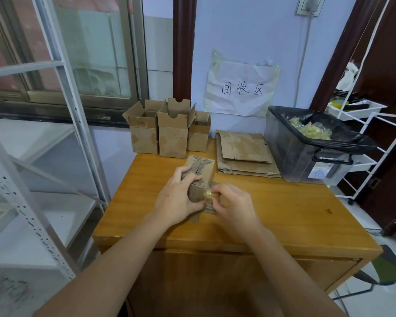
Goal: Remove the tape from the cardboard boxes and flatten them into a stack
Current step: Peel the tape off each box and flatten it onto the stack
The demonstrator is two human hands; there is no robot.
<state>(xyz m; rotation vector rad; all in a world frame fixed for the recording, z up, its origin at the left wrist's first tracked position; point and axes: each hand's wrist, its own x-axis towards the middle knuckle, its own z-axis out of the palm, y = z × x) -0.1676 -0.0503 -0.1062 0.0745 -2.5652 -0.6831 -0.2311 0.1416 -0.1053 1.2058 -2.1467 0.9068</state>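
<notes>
While left hand [177,197] grips box [200,177] | right hand [230,202] pinches tape [208,193]

Bare surface [284,207] lies open at centre right and along the near edge (lower middle); upright boxes [169,131], flattened stack [245,154] and bin [306,147] block the far side.

Wooden desk [284,209], lined plastic bin [290,156], handwritten wall sign [240,88], white shelving [62,92].

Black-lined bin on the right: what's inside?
The bin holds a pile of crumpled yellowish tape on its black liner. Anything beneath that pile is covered; the frosted wall shows nothing clear.
</notes>
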